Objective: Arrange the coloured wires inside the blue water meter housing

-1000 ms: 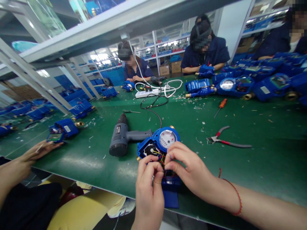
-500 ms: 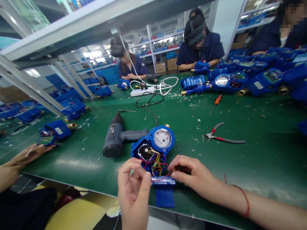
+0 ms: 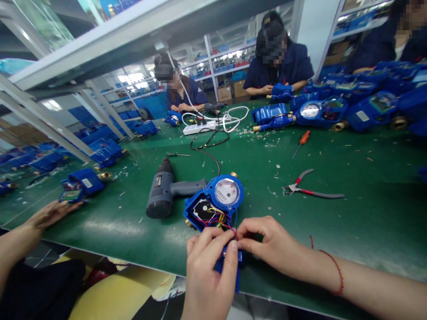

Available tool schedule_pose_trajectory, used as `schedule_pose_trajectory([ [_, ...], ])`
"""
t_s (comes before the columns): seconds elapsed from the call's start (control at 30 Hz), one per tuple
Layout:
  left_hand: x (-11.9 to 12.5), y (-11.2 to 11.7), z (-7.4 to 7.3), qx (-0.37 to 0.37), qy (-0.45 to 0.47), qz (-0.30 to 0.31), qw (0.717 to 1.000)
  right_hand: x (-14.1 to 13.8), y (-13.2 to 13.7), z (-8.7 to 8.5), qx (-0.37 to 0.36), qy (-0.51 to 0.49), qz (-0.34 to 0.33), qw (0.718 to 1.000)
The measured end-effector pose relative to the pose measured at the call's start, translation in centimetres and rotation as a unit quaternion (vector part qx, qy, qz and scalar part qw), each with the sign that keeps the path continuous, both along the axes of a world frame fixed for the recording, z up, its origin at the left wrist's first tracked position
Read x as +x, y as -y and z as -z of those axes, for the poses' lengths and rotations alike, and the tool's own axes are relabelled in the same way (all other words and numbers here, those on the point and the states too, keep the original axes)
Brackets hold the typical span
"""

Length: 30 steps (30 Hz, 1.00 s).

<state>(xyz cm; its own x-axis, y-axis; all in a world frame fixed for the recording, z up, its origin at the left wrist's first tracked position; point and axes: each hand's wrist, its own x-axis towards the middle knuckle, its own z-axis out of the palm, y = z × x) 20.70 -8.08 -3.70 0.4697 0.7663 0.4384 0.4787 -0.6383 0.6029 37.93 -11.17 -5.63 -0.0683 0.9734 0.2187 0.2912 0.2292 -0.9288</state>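
A blue water meter (image 3: 227,192) with a round dial lies on the green bench, its side housing open. Inside the housing sit a black-and-white part (image 3: 204,209) and a tangle of red, yellow and blue wires (image 3: 223,218). My left hand (image 3: 211,266) is over the near end of the housing, thumb and fingers pinched at the red wires. My right hand (image 3: 262,238) pinches wire close beside it, fingertips nearly meeting the left ones. The hinged blue cover (image 3: 237,278) hangs toward the bench edge, mostly hidden behind my left hand.
A grey heat gun (image 3: 163,191) lies left of the meter. Pliers (image 3: 305,189) and an orange screwdriver (image 3: 303,140) lie to the right. Farther back are a white power strip (image 3: 200,127) and several blue meters (image 3: 320,111). A co-worker's hand (image 3: 53,214) holds another meter at left.
My left hand has moved right and in over the housing, from beside it to the wires near my right fingertips. My right hand stays nearly in place.
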Motion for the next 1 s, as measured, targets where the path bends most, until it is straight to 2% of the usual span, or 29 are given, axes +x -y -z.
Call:
schedule_pose_trajectory([
  [0.07,0.7,-0.3,0.2,-0.047,0.017,-0.013,0.999,0.0,0.1,0.0,0.047,0.049,0.010,0.998],
  [0.13,1.2,-0.6,0.6,-0.089,0.043,-0.032,0.995,-0.1,0.3,0.0,0.059,0.061,0.021,0.996],
  [0.33,2.0,-0.2,1.9,-0.169,0.115,-0.084,0.975,-0.9,0.9,-0.2,-0.055,-0.096,0.065,0.992],
  [0.43,2.2,0.1,2.4,-0.182,0.133,-0.101,0.969,-1.4,1.0,-0.1,-0.108,-0.202,0.085,0.970],
  [0.5,2.1,0.2,2.6,-0.201,0.155,-0.110,0.961,-1.3,1.0,0.1,-0.140,-0.285,0.104,0.943],
  [0.57,2.0,0.1,2.6,-0.234,0.193,-0.105,0.947,-1.0,0.9,0.2,-0.155,-0.358,0.127,0.912],
  [0.63,1.9,0.1,2.4,-0.270,0.243,-0.088,0.928,-0.5,0.8,0.3,-0.162,-0.390,0.124,0.898],
  [0.67,1.9,0.1,2.2,-0.286,0.264,-0.078,0.918,-0.3,0.7,0.3,-0.160,-0.380,0.105,0.905],
  [0.77,2.1,0.3,1.6,-0.319,0.300,-0.075,0.896,-0.2,0.6,0.3,-0.121,-0.281,0.040,0.951],
  [0.83,2.2,0.4,1.3,-0.333,0.303,-0.083,0.889,-0.5,0.7,0.2,-0.076,-0.207,0.036,0.975],
  [0.93,2.3,0.5,1.1,-0.347,0.310,-0.090,0.880,-0.9,0.7,-0.3,-0.024,-0.136,0.043,0.989],
  [1.0,2.2,0.5,1.1,-0.358,0.318,-0.097,0.872,-1.1,0.8,-0.6,-0.015,-0.115,0.044,0.992],
])
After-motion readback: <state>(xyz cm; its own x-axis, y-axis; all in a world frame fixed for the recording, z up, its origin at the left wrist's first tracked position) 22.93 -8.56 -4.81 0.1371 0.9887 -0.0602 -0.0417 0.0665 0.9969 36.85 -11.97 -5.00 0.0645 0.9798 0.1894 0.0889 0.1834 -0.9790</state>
